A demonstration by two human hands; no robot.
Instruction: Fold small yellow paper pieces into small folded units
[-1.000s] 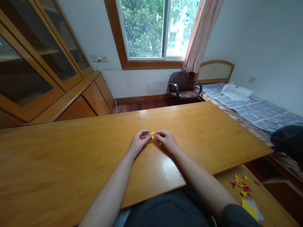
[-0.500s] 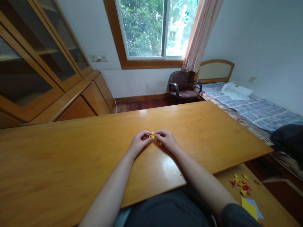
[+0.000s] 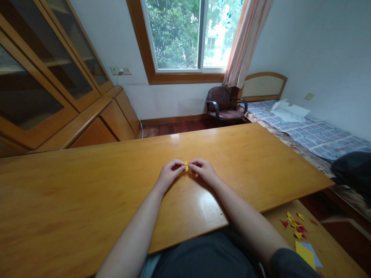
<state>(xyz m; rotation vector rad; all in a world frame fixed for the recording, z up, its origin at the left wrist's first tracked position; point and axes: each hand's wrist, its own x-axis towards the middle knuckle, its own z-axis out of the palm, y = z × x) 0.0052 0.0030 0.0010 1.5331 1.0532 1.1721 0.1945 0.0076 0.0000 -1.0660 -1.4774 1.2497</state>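
Observation:
A small yellow origami crane (image 3: 186,166) is held just above the wooden table (image 3: 95,185), between my two hands. My left hand (image 3: 170,173) pinches its left side with thumb and forefinger. On the other side, my right hand (image 3: 205,170) pinches the crane's right end in the same way. The fingertips cover parts of the folded paper, so its finer folds are too small to make out.
On a lower surface at right lie several yellow and red folded cranes (image 3: 296,224) and yellow paper sheets (image 3: 305,255). Beyond the table are an armchair (image 3: 222,104) and a bed (image 3: 313,135). A glass-door cabinet (image 3: 58,69) stands at left.
The crane has turned slightly between my fingers, its yellow points now lying more upright. Both hands stay in nearly the same place.

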